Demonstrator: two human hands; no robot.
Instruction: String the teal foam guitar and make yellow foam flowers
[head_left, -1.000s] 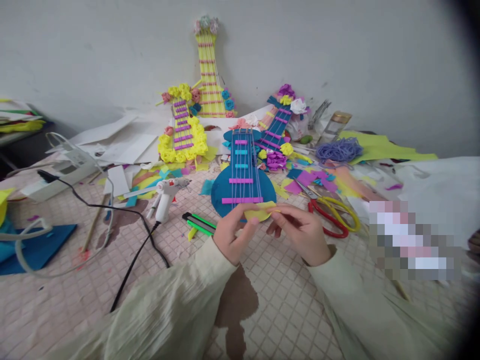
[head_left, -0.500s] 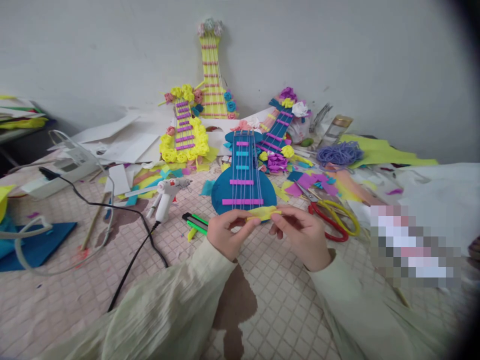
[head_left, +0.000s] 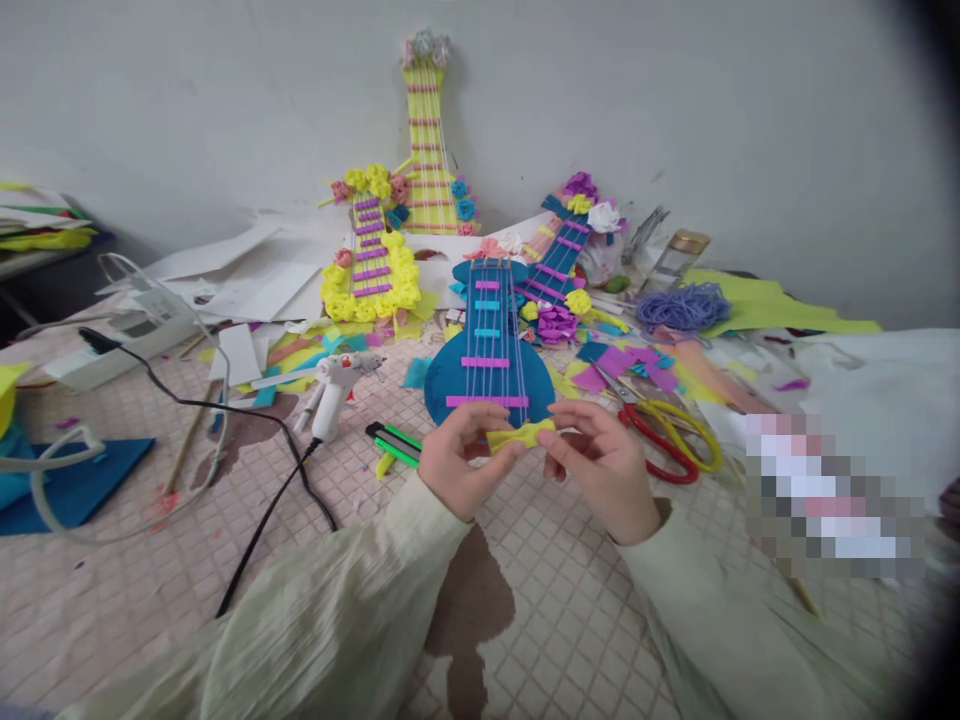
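Observation:
A small strip of yellow crepe paper (head_left: pixel 520 436) is stretched between my two hands. My left hand (head_left: pixel 466 462) pinches its left end between thumb and fingers. At the other end, my right hand (head_left: pixel 598 462) grips the strip with thumb and forefinger, the other fingers curled. Just beyond my hands lies a blue paper guitar (head_left: pixel 448 375) with white strings and pink and light blue bars; my fingers hide its bottom edge. A green box cutter (head_left: pixel 396 443) rests left of my left hand. Red-and-yellow-handled scissors (head_left: pixel 671 435) lie right of my right hand.
A white glue gun (head_left: pixel 330 400) stands at left, its black cord (head_left: pixel 259 535) running toward me. Behind are a yellow-flowered guitar (head_left: pixel 370 262), a tall yellow guitar (head_left: pixel 426 150) against the wall, another blue guitar (head_left: pixel 556 262) and purple yarn (head_left: pixel 682 308). Paper scraps litter the table.
The yellow strip now shows a broader, flatter face, and its right end sits lower. My left fingers have lifted slightly off its top edge. The view has tilted a little.

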